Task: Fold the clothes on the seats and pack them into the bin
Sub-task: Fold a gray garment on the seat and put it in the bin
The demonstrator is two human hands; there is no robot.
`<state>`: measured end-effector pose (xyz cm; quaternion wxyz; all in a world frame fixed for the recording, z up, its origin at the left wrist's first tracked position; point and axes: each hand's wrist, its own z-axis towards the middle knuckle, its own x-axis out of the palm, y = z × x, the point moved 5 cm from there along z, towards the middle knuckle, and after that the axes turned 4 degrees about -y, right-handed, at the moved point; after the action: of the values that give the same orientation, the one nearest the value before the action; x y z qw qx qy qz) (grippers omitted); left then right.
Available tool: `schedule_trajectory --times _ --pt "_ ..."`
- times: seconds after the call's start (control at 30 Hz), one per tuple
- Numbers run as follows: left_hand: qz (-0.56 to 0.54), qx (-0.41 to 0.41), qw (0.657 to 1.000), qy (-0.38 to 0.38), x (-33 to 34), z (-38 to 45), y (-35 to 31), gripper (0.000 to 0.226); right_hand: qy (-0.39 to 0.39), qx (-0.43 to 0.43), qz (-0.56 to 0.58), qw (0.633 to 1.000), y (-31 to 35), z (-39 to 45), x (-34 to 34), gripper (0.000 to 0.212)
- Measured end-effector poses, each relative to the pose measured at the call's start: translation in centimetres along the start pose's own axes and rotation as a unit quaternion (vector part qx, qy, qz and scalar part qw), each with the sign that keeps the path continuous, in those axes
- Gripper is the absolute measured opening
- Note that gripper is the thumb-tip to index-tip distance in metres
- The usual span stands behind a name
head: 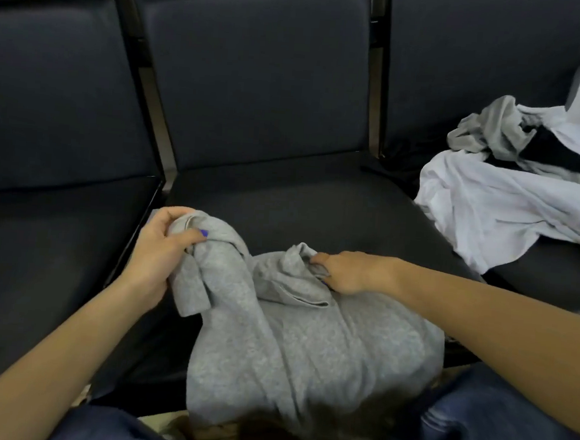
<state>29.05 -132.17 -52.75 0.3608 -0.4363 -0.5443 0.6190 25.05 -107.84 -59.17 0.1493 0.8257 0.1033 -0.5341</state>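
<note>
A light grey garment (pixel 293 350) lies on the middle dark seat (pixel 317 208) and hangs over its front edge toward me. My left hand (pixel 160 245) grips a bunched corner of it at the seat's left side, thumb on top. My right hand (pixel 343 271) pinches another bunched fold of the same garment a little to the right. On the right seat lies a pile of loose clothes: a white piece (pixel 508 214), a grey piece (pixel 483 130) and a black piece (pixel 557 152). No bin is in view.
The left seat (pixel 46 254) is bare dark upholstery. Metal frame bars (pixel 152 107) separate the seats. My legs in blue jeans (pixel 494 423) are at the bottom edge, close to the middle seat's front.
</note>
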Motion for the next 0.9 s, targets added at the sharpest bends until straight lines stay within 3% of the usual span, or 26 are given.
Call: schedule_trajectory --times 0.1,0.13,0.23,0.37,0.47,0.57,0.63,0.73,0.8,0.83,0.9 --pt "-0.04 -0.045 0.998 -0.02 -1.2 0.4 0.6 0.053 -0.021 -0.038 0.031 0.999 0.7 1.3 -0.3 0.061" --pt "-0.074 -0.066 0.995 -0.022 -1.4 0.4 0.6 0.053 -0.03 -0.058 0.056 0.996 1.1 1.5 -0.7 0.068" --pt "-0.229 -0.137 0.964 -0.007 -1.9 0.3 1.0 0.029 0.004 -0.127 0.106 0.986 2.2 1.6 -1.1 0.071" --pt "-0.358 -0.166 0.919 -0.019 -3.3 0.7 1.8 0.011 0.01 -0.178 0.122 0.976 3.9 2.1 -0.4 0.04" --pt "-0.326 -0.155 0.93 -0.07 -3.7 0.3 1.4 0.02 -0.048 -0.214 0.195 0.956 5.0 2.9 -0.4 0.023" --pt "-0.328 -0.148 0.924 -0.129 -4.7 1.1 2.2 0.027 -0.136 -0.11 0.338 0.925 3.6 4.0 -1.8 0.026" --pt "-0.314 -0.134 0.928 -0.151 -5.7 2.2 3.0 0.016 -0.195 -0.045 0.449 0.871 2.4 4.2 -3.2 0.034" --pt "-0.224 -0.078 0.951 -0.2 -7.1 3.2 3.6 0.046 -0.254 0.044 0.609 0.75 0.3 3.8 -4.9 0.029" --pt "-0.173 -0.045 0.959 -0.221 -7.2 3.1 3.4 0.049 -0.246 0.096 0.677 0.686 -1.1 3.7 -5.0 0.019" --pt "-0.144 -0.028 0.964 -0.223 -7.0 3.1 3.2 0.048 -0.24 0.108 0.683 0.681 -1.6 3.8 -5.0 0.018" --pt "-0.034 0.004 0.976 -0.217 -6.6 3.2 3.1 0.049 -0.213 0.11 0.644 0.726 -2.3 3.8 -4.9 0.034"
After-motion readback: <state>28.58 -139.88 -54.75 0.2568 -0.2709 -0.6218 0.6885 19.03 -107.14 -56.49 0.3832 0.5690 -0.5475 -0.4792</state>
